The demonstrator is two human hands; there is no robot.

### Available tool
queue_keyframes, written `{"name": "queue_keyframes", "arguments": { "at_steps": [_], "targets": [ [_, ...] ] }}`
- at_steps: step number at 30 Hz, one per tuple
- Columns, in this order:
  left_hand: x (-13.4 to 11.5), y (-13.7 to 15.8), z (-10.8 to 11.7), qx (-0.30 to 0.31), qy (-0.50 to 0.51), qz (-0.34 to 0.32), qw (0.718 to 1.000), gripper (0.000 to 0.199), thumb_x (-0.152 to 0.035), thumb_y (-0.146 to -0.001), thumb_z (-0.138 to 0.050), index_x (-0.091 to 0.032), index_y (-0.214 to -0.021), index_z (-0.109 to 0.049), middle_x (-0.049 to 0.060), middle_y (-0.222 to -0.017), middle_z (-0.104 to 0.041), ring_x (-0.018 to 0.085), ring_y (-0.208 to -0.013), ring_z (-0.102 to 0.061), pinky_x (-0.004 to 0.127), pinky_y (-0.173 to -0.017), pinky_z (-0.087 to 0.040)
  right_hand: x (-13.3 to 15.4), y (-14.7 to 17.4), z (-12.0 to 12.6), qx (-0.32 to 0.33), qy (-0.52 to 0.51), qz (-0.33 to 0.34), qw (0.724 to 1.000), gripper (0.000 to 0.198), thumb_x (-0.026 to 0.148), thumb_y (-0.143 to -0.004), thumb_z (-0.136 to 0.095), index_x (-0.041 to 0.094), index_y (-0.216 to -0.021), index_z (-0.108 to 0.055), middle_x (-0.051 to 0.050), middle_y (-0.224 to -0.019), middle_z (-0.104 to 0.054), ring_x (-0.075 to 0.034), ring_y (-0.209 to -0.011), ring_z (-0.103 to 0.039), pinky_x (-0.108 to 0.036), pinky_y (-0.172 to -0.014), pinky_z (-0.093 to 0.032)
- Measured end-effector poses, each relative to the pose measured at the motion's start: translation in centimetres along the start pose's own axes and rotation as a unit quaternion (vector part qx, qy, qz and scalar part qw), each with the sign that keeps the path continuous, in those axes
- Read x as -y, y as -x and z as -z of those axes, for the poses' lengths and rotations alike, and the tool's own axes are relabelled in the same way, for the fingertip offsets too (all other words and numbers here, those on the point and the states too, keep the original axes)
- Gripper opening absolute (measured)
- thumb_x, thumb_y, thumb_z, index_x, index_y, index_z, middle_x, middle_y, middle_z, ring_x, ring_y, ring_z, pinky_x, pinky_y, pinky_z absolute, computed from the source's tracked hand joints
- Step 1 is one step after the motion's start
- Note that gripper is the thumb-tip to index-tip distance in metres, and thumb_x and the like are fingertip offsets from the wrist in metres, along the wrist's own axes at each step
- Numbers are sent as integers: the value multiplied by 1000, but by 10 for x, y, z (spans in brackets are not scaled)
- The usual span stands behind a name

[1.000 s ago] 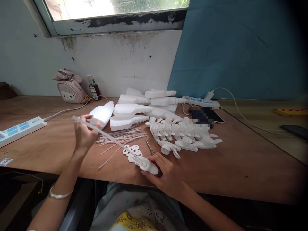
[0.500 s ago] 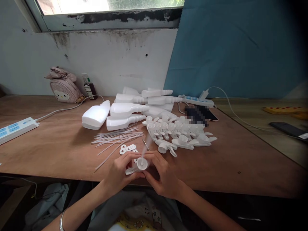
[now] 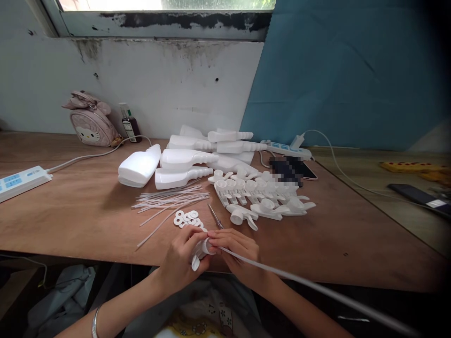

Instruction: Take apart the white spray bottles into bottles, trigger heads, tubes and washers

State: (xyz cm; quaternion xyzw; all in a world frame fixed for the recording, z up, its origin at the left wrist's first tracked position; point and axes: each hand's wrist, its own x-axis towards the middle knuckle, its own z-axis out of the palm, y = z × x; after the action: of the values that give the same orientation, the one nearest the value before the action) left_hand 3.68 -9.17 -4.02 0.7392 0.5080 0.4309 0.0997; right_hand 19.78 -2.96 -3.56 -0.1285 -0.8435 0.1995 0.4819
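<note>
My left hand (image 3: 180,257) is closed around a white trigger spray head (image 3: 196,259), low over the table's front edge. Its round collar faces my right hand (image 3: 241,253), whose fingertips are pinched together at the collar's mouth. From that pinch a long, thin white dip tube (image 3: 299,278) runs out toward the lower right. My fingers hide where the tube meets the collar. Just beyond my hands lie several white ring washers (image 3: 186,217) and a thin screwdriver-like tool (image 3: 215,217), its near end partly covered by my right hand.
Loose white tubes (image 3: 172,197) lie left of centre. Behind them are several white bottles (image 3: 186,159). More spray heads (image 3: 260,190) are grouped to the right, near a phone (image 3: 305,168). Power strips (image 3: 24,183), a pink bag (image 3: 92,126) and a dark bottle (image 3: 130,126) stand farther out.
The spray head has turned, so its collar now faces right instead of toward me. The tube has swung from pointing up to the lower right. My right fingers have moved onto the collar's mouth.
</note>
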Motion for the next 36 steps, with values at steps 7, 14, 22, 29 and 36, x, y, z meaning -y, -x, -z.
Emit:
{"name": "queue_keyframes", "arguments": {
  "at_steps": [7, 14, 22, 29, 36],
  "targets": [
    [1, -1, -2, 7, -28, -63, 998, 27, -15, -79, -55, -17, -105, -52, 7, -99, -64, 17, -92, -59, 34, -86, -44, -2, 1, -1, -19, 44, 51, 998, 15, 6, -81, -52, 15, -92, -56, -9, -81, -69, -18, -85, -66, -28, -73, -56],
    [3, 1, -6, 5, -50, -94, 994, 30, -14, -82, -50, -15, -113, -49, 7, -98, -67, 15, -83, -63, 32, -85, -47, 1, 3, 7, -9, -1, -45, 999, 15, 8, -84, -44, 17, -89, -56, -8, -86, -68, -16, -80, -66, -24, -68, -54],
    [8, 5, -8, 5, -85, -114, 990, 41, -10, -82, -48, -15, -123, -43, 9, -110, -62, 17, -98, -60, 31, -88, -47, 4, 3, 10, -40, -54, -139, 988, 10, 14, -82, -52, 21, -84, -59, -5, -90, -67, -18, -85, -63, -29, -73, -51],
    [11, 8, -10, -26, -60, -72, 995, 34, -16, -82, -53, -17, -116, -49, 6, -103, -66, 15, -88, -63, 29, -85, -48, 4, -5, 10, -34, -18, -132, 990, 8, 15, -79, -58, 22, -78, -64, -5, -89, -64, -19, -85, -59, -36, -77, -47],
    [9, 6, -10, -31, -67, -80, 994, 34, -16, -82, -53, -17, -116, -49, 6, -103, -66, 15, -84, -64, 29, -84, -48, 2, -3, 7, -23, -33, -159, 986, 9, 15, -79, -58, 22, -78, -65, -5, -91, -63, -18, -88, -58, -35, -78, -47]
  ]
}}
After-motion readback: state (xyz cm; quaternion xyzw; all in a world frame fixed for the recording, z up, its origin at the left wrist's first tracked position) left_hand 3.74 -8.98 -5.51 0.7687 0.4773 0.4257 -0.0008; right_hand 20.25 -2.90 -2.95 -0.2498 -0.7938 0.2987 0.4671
